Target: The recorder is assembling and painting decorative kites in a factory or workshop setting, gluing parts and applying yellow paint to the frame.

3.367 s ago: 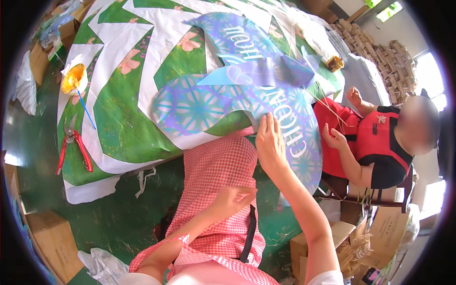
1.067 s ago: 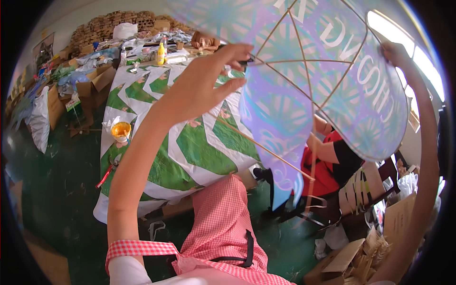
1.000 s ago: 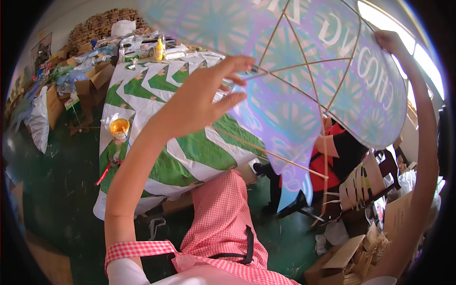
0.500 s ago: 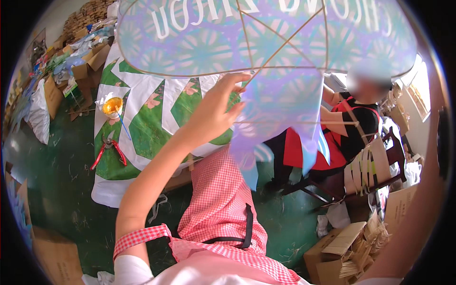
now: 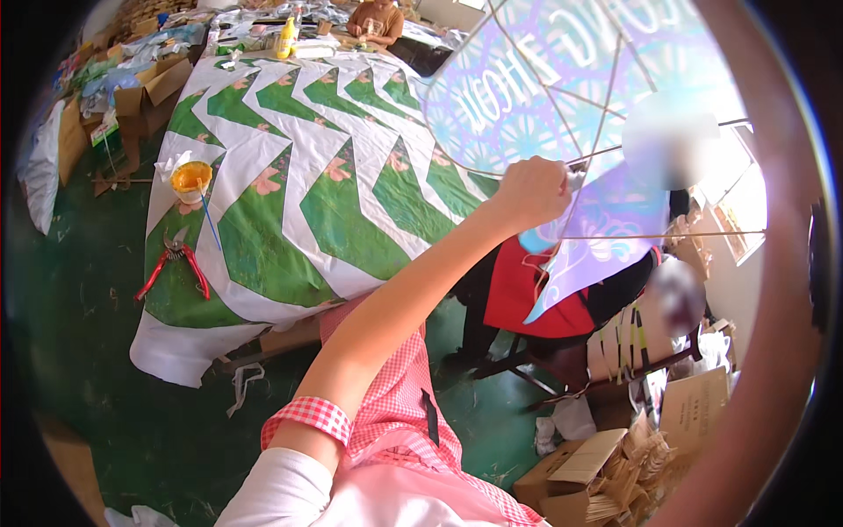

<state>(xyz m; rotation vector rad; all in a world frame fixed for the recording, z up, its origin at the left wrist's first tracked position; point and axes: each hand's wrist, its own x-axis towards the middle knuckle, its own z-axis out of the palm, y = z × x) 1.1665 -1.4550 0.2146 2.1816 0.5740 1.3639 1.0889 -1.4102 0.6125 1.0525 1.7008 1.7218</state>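
Note:
A large purple and blue paper kite (image 5: 562, 79) with a thin bamboo stick frame is held up in the air at the upper right, its underside toward me. My left hand (image 5: 534, 191) reaches up from the lower middle and is closed on a stick where the frame's ribs meet. A pale purple tail flap (image 5: 597, 250) hangs just below that hand. My right forearm (image 5: 773, 290) runs up the right rim, close and blurred; its hand lies beyond the picture's edge.
A long table carries a green and white zigzag sheet (image 5: 290, 184) with pink flowers. On it lie red pliers (image 5: 171, 263) and a yellow paste bowl (image 5: 190, 178) with a brush. A seated person in red (image 5: 527, 294) is behind the kite. Cardboard boxes (image 5: 588, 461) stand lower right.
The kite was lifted off the table and swung overhead. Since half a second ago it has turned and shifted right, and my left hand has moved right with the frame.

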